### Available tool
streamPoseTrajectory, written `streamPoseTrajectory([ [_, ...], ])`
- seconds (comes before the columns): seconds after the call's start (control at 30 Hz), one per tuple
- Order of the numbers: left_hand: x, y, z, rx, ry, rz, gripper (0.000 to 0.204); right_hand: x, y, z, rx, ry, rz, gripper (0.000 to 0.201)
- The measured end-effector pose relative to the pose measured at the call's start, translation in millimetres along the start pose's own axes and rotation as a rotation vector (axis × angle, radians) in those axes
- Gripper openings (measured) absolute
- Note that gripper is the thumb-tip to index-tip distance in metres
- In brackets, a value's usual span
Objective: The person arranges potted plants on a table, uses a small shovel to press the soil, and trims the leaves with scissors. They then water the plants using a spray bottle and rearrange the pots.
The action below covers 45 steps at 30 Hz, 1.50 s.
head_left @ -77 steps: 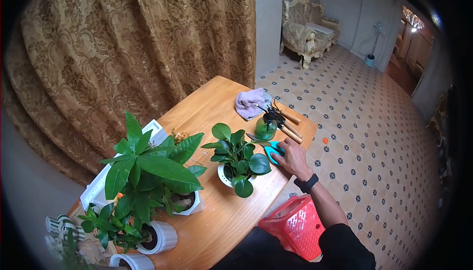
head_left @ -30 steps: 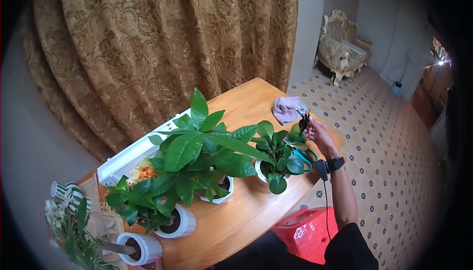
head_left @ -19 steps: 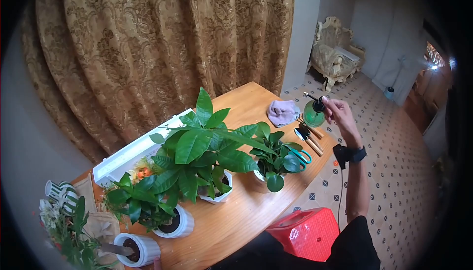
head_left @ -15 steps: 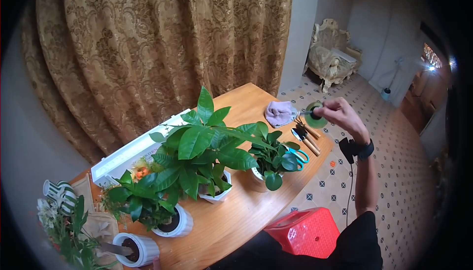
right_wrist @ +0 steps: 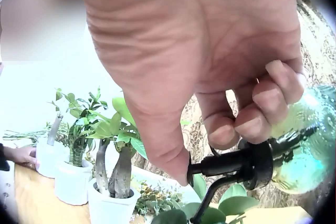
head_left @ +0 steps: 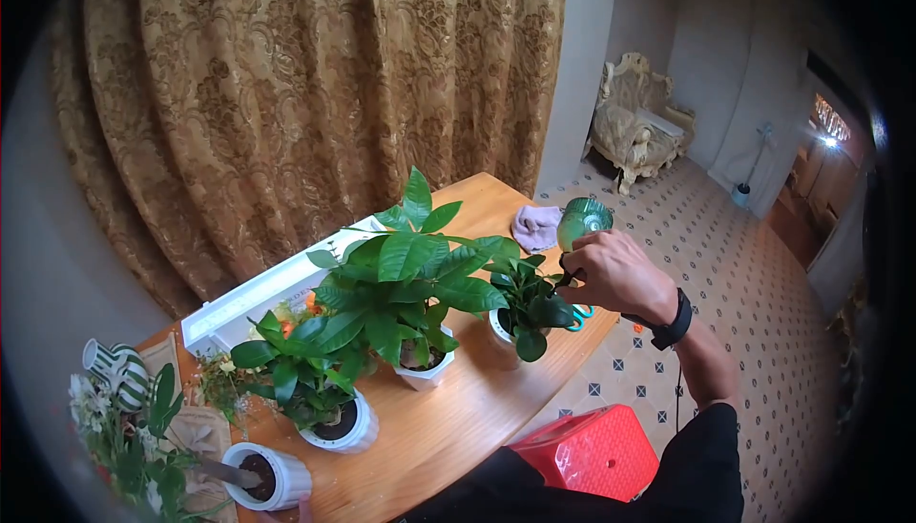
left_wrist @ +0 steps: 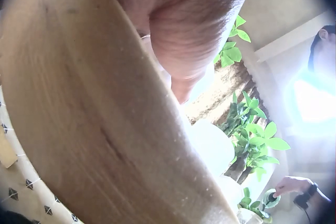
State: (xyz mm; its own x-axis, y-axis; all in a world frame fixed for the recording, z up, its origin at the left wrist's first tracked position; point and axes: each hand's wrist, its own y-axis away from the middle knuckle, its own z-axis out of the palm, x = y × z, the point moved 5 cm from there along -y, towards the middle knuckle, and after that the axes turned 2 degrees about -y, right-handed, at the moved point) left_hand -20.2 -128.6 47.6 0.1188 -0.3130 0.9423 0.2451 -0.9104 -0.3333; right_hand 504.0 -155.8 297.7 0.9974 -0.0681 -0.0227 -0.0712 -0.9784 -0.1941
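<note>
My right hand (head_left: pixel 618 273) grips a green glass spray bottle (head_left: pixel 584 218) by its black pump top, raised at the round-leaved plant (head_left: pixel 549 311) in its white pot (head_left: pixel 503 330). The bottle is tipped, its base up and away from me. In the right wrist view the thumb presses the end of the black pump (right_wrist: pixel 226 163), and the fingers curl around the neck. At the table's near edge, my left hand (right_wrist: pixel 23 155) rests beside the white pot (head_left: pixel 291 483) with a thick stem; only a small part of it shows in the head view.
Several other potted plants, including a large-leaved one (head_left: pixel 405 265), crowd the table's left half. Teal-handled scissors (head_left: pixel 579 317) and a lilac cloth (head_left: pixel 536 227) lie on the right. A white box (head_left: pixel 258 299) lines the back, and a red stool (head_left: pixel 601 456) stands in front.
My right hand has left the scissors, lifted the spray bottle off the table and tipped it over the round-leaved plant. My left hand has come beside the near-left pot.
</note>
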Motion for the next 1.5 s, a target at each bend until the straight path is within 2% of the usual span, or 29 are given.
streamPoseTrajectory([
  [0.1, 7, -2, 4, -0.079, 0.04, -0.012, 0.11, -7, -5, -6, 0.029, 0.019, -0.028, 0.023],
  [0.23, 11, -2, 6, -0.072, 0.085, 0.013, 0.108, -18, -18, -6, 0.08, 0.023, -0.111, 0.023],
  [0.33, 7, 0, 2, -0.07, 0.0, -0.036, 0.109, -21, -34, 2, 0.13, 0.051, -0.197, 0.022],
  [0.43, 5, 1, 1, -0.054, -0.06, -0.064, 0.109, -17, -48, 7, 0.18, 0.065, -0.209, 0.022],
  [0.5, 3, 3, 1, -0.019, 0.047, -0.068, 0.11, -8, -59, 12, 0.177, 0.105, -0.207, 0.022],
  [0.67, 9, 0, 6, -0.023, 0.068, -0.062, 0.113, 21, -58, 8, 0.247, 0.132, -0.163, 0.022],
  [0.8, 5, 1, 3, -0.036, 0.035, -0.059, 0.114, 36, -40, 1, 0.212, 0.249, -0.079, 0.025],
  [0.93, 2, 1, 1, -0.04, 0.036, -0.064, 0.113, 29, -13, -6, 0.131, 0.204, -0.01, 0.024],
  [1.07, 6, 0, 3, -0.067, 0.011, -0.053, 0.112, 3, 10, -13, 0.096, 0.164, -0.041, 0.019],
  [1.2, 16, 0, 9, -0.048, 0.042, -0.022, 0.111, -18, 6, -11, 0.047, 0.139, -0.108, 0.02],
  [1.33, 12, 1, 6, -0.03, -0.019, -0.003, 0.11, -27, -15, 1, 0.098, 0.077, -0.2, 0.02],
  [1.4, 8, 2, 6, -0.011, 0.084, -0.107, 0.109, -30, -28, 4, 0.107, 0.078, -0.214, 0.02],
  [1.5, 16, 0, 9, -0.049, -0.018, -0.043, 0.108, -23, -46, 9, 0.117, 0.073, -0.229, 0.021],
])
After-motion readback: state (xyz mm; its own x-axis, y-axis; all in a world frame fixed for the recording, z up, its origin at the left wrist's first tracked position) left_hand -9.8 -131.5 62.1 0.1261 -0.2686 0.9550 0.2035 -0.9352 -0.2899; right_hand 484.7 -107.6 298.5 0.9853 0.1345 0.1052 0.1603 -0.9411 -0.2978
